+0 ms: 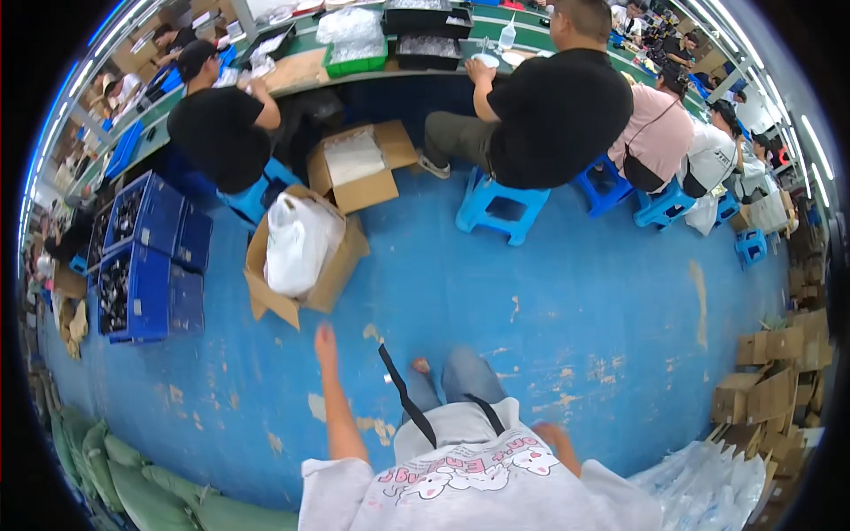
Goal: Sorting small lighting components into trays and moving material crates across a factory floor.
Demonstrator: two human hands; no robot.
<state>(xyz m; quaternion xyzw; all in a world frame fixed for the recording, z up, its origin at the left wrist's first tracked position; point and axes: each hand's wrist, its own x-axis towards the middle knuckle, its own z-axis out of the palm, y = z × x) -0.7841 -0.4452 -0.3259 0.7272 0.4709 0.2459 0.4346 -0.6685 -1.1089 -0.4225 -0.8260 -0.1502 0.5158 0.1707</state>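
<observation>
While the open cardboard box (342, 273) sits on the blue floor (575, 274), stuffed with a white plastic bag (295, 243), the left hand (325, 341) hangs just below it in the view, and the right hand (556, 435) is down beside the grey shirt (425, 513)! Motion blur smears the left and the shirt partly covers the right, so whether the fingers are apart or together, I cannot tell. Trouble spots? Those splayed flaps (274, 302) could trip a careless step, a knock to the box could tip the bag over its rim, and the dangling black strap (398, 380) could snag on cardboard. Round about, a second carton (369, 192) crowds the far side, a co-worker in black (220, 137) on a blue stool (250, 203) blocks the way to the green workbench (531, 40), and stacked blue crates (152, 305) wall off the left.
</observation>
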